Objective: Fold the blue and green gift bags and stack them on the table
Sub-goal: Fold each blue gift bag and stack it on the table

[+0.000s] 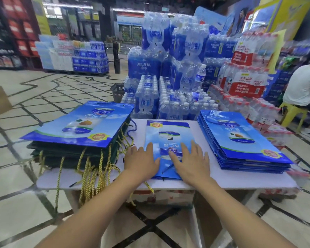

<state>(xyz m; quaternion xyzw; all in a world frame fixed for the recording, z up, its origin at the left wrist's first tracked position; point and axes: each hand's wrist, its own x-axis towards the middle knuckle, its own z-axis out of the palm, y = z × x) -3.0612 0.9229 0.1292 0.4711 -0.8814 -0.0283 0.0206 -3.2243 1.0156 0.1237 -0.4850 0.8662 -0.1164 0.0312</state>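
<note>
Two hands press flat on a blue gift bag (168,138) at table centre: left hand (140,161) on its 7 o'clock corner, right hand (190,161) at 5 o'clock. Fingers of both are straight and spread, gripping nothing. The bag lies flat on the white table (258,179).
9 o'clock: mixed stack (75,126), blue bag on top, dark green bags beneath, gold cord handles (86,174) hanging over the near edge.
3 o'clock: blue stack (243,140), apart from the centre bag.
12 o'clock, beyond the table: shrink-wrapped water bottle packs (168,68), piled high.
Floor (43,90): pale tile, dark lines.
2 o'clock: a seated person (304,86) on a yellow stool (292,113).
</note>
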